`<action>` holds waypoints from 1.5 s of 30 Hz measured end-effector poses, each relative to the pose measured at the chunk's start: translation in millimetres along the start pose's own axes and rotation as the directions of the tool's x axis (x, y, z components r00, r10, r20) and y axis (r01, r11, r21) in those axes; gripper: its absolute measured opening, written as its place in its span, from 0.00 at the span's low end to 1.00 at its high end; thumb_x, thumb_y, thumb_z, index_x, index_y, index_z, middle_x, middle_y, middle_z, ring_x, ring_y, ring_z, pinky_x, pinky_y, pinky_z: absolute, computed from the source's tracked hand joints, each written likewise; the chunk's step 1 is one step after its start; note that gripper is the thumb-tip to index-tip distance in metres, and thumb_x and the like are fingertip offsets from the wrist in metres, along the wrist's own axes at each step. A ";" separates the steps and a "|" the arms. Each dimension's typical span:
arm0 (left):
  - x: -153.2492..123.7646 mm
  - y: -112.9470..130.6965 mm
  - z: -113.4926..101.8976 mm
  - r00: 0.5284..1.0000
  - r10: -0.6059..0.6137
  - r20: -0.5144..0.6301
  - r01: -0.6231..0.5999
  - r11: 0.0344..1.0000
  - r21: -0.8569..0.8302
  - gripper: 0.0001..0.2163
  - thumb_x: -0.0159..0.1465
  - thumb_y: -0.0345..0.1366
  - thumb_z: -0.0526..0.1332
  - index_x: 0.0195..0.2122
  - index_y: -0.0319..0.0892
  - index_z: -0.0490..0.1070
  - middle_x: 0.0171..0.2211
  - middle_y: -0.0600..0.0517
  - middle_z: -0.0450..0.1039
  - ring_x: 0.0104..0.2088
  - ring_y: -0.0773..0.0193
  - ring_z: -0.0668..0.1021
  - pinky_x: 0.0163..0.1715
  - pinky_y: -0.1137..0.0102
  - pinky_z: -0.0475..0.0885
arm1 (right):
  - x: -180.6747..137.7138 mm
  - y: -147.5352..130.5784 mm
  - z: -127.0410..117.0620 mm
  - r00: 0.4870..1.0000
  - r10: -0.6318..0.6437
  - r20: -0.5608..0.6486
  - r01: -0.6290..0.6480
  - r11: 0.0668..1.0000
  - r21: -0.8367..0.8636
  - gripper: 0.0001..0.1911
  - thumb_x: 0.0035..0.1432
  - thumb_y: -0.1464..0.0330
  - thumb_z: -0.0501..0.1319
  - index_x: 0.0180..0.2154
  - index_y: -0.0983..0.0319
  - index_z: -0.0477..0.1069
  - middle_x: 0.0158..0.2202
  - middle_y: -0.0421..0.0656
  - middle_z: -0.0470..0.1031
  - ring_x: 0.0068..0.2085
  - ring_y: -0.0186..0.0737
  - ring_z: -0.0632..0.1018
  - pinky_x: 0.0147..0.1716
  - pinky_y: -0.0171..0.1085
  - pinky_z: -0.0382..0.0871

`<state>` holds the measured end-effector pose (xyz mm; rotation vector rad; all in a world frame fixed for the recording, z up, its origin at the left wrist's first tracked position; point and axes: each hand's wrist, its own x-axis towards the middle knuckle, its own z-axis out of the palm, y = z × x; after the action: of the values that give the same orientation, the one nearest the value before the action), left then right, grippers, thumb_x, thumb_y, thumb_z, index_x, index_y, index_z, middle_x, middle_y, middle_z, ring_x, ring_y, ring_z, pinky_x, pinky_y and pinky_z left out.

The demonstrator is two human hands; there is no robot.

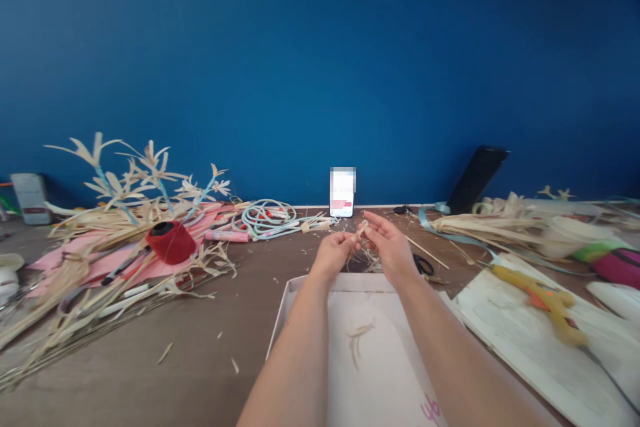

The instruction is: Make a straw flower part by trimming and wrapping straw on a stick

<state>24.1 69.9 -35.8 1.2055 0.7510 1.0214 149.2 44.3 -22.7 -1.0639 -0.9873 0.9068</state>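
My left hand (334, 252) and my right hand (389, 245) meet above the far edge of a shallow white box lid (300, 300). Both pinch a small pale strip of dried straw (361, 229) between their fingertips. The left hand is curled into a loose fist around its lower end. The right hand's fingers are pressed together on its upper end. A few loose straw bits (359, 333) lie inside the white lid under my forearms.
Straw flowers on blue stems (135, 180), a red thread spool (171, 241), pink paper and straw piles fill the left. A phone (343, 192) leans on the blue wall. Scissors (424, 264), a yellow glue gun (547, 300) on papers and more straw lie right.
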 end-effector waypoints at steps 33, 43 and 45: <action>-4.5 6.5 0.1 0.999 -0.008 0.037 0.010 0.999 -0.041 0.15 0.47 0.45 0.65 0.26 0.36 0.71 0.18 0.56 0.63 0.18 0.76 0.60 0.20 0.76 0.52 | -0.7 -2.1 -1.0 1.000 -0.009 0.019 0.010 0.998 -0.062 0.24 0.46 0.61 0.65 0.46 0.61 0.70 0.36 0.44 0.76 0.29 0.34 0.73 0.27 0.34 0.65; -5.0 5.9 -0.5 0.999 0.021 0.024 -0.021 0.999 -0.027 0.14 0.49 0.44 0.64 0.27 0.36 0.71 0.19 0.55 0.64 0.18 0.76 0.59 0.20 0.76 0.51 | -0.5 -5.3 0.2 1.000 0.004 0.019 -0.001 0.993 -0.117 0.24 0.45 0.60 0.64 0.46 0.60 0.71 0.36 0.44 0.76 0.29 0.34 0.74 0.28 0.34 0.66; -4.8 5.0 -0.9 0.999 0.029 0.028 -0.028 0.999 -0.030 0.14 0.49 0.44 0.64 0.27 0.36 0.71 0.20 0.55 0.65 0.19 0.76 0.59 0.20 0.76 0.51 | -0.8 -6.4 0.5 1.000 0.004 0.019 -0.001 0.991 -0.131 0.24 0.46 0.60 0.64 0.46 0.60 0.71 0.36 0.44 0.76 0.29 0.35 0.74 0.28 0.34 0.66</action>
<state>20.4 66.0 -31.4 1.2057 0.6967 1.0334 149.3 42.2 -16.6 -1.1684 -1.0735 0.8653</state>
